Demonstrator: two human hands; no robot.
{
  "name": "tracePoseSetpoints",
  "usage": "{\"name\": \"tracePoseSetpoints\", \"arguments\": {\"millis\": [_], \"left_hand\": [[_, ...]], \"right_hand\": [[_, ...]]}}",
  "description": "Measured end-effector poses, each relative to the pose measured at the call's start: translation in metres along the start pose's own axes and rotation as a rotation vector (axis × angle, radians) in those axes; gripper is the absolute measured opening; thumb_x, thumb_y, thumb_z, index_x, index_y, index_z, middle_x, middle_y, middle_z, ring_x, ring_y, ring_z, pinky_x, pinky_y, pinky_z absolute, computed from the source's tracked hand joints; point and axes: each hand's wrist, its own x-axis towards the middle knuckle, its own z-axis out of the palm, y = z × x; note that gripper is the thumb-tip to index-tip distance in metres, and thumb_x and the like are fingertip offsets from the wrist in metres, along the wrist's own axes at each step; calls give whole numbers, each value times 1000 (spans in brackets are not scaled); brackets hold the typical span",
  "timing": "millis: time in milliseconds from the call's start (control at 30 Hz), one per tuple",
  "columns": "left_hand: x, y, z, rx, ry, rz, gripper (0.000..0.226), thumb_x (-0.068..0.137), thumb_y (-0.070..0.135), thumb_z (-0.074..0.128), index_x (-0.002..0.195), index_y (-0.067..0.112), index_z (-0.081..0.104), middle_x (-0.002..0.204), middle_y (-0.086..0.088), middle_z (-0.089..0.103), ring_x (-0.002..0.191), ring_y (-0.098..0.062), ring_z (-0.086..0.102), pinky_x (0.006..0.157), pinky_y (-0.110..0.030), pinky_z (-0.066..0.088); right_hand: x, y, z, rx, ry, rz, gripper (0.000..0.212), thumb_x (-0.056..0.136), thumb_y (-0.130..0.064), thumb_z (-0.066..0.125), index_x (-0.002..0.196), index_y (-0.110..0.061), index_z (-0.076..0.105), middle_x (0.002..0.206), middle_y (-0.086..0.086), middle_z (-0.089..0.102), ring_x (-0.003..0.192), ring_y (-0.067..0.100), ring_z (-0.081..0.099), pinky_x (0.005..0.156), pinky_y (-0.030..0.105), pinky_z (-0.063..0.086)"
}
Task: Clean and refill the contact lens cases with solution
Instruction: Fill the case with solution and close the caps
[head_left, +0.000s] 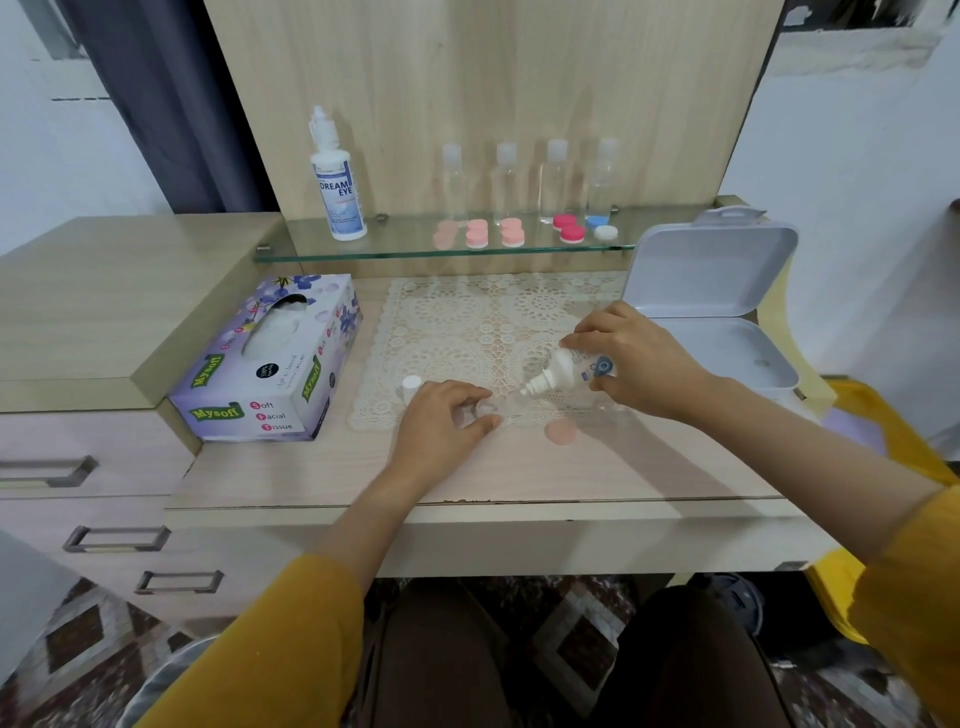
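Hands: right hand grips tilted solution bottle, nozzle at open lens case pinched by left hand. Status: refill under way; shelf cases likely remain.

Soft, even indoor light; faint shadows fall beneath the arms on the table. Wide-angle distortion bends the edges, and the whole picture is slightly soft.

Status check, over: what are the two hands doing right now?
Left hand pinches clear lens case on lace mat. Right hand grips small solution bottle, tilted, nozzle toward case. Peach lid lies beside, clear of the pour.
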Motion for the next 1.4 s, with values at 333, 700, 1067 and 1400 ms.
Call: {"name": "tracePoseSetpoints", "arguments": {"millis": [333, 700, 1067, 1400], "left_hand": [[-2, 1, -2, 11, 1, -35, 29, 78, 29, 71, 107, 22, 68, 108, 7, 65, 102, -9, 53, 87, -19, 38], [-2, -1, -1, 12, 0, -32, 29, 78, 29, 71, 106, 22, 69, 108, 5, 66, 102, -11, 54, 91, -23, 41], [-1, -2, -1, 7, -10, -34, 29, 79, 30, 70, 107, 23, 68, 109, 6, 66, 106, -10, 54, 93, -25, 40], [-1, -2, -1, 10, -11, -26, 30, 79, 30, 70, 108, 23, 68, 109, 6, 66, 107, -12, 54, 95, -28, 42]], "right_hand": [[2, -8, -4, -68, 9, -54, 48, 81, -9, 65, 127, -12, 54, 123, 5, 55, 110, 27, 40, 91, 30, 29], [4, -12, -6, -102, -13, -48, 46, 83, -11, 62, 128, -13, 54, 123, 4, 54, 109, 26, 39, 88, 33, 32], [4, -13, -6, -95, -5, -35, 44, 83, -11, 63, 126, -12, 55, 119, 6, 56, 107, 27, 41, 86, 31, 30], [-1, -6, 2, 9, 6, 34, 52, 79, -17, 69, 128, -13, 53, 118, 4, 56, 108, 23, 44, 85, 25, 31]]}}
